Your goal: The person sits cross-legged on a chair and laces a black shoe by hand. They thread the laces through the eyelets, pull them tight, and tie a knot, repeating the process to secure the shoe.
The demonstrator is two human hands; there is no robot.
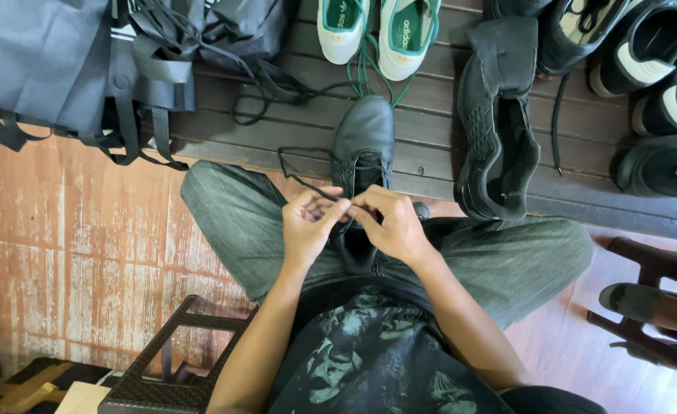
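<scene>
While the dark plank deck (430,146) carries a black leather shoe (363,146) between my knees, I judge lacing underway: my left hand (308,226) and right hand (392,226) pinch the black lace (301,178) with closed fingertips, needing the next eyelet.

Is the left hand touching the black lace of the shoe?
Touching. The head view shows the left hand pinching the black lace at its fingertips, just above the black shoe, with the right hand meeting it there.
</scene>
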